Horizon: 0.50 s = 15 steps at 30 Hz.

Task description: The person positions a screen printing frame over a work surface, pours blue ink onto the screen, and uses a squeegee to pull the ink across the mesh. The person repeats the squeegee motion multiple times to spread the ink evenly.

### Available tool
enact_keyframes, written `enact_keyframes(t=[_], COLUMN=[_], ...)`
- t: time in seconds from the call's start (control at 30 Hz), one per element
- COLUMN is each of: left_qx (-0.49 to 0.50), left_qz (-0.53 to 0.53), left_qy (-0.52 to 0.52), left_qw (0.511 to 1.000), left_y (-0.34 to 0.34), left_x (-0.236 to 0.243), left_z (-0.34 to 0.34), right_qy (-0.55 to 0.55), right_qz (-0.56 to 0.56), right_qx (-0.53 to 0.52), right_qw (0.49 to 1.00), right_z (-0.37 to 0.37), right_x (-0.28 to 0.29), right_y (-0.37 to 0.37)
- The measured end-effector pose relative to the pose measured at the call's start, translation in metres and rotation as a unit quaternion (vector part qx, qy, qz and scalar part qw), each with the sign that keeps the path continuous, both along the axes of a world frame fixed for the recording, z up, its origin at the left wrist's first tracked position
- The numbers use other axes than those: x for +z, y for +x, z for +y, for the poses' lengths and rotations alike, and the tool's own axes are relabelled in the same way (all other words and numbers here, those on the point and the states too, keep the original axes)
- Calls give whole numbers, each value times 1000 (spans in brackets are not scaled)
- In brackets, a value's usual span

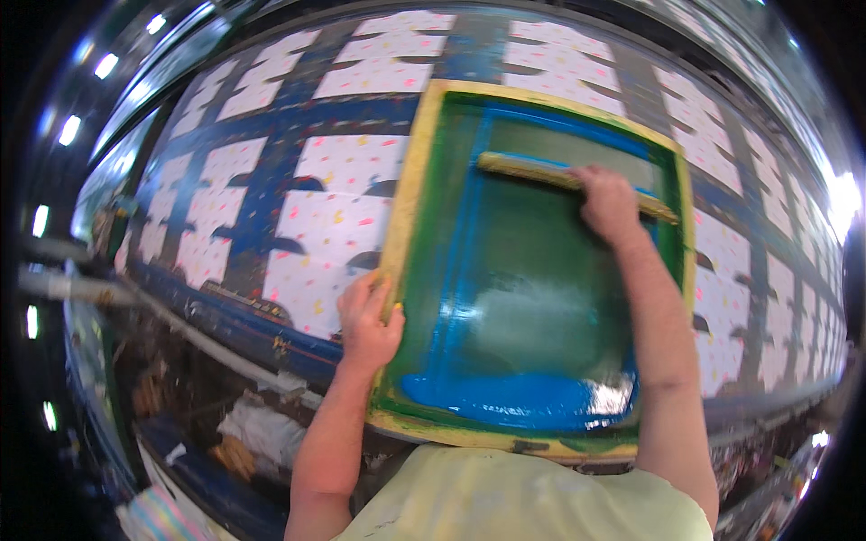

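Note:
A screen printing frame [413, 194] with a yellow rim and green mesh lies flat on the long printing table before me. My left hand [368, 317] grips the frame's left rim, fingers wrapped over the edge. Toward the far end of the mesh, my right hand [606, 200] is closed on a squeegee [523, 169] that lies crosswise inside the frame. Glossy blue ink [514, 401] pools along the near end, and blue streaks run up the left side of the mesh. The squeegee's lower edge is hidden against the screen.
White cut fabric pieces [329, 221] with small pink and yellow prints lie in rows on the dark blue table [253, 194], left, right and beyond the frame. A metal rail [203, 338] borders the near edge. Crumpled cloth [262, 428] sits below it at lower left.

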<state>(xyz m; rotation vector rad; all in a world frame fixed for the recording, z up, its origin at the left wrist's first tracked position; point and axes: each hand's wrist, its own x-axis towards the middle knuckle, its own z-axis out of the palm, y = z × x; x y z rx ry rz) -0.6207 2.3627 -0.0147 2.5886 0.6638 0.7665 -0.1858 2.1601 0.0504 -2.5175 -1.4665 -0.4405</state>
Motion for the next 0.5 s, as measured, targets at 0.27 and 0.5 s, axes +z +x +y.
enact_keyframes(t=[0.27,0.5], left_qx=[18,20], left_qz=[18,21], left_qy=[-11,-2], left_qw=[1000,1000], left_y=[4,7], left_x=[9,10], left_z=[-6,-9], right_qy=[-43,-95], right_qz=[-12,41], right_qx=[-35,-14], right_qw=[998,995], right_z=[71,73], right_x=[14,21], right_y=[124,143])
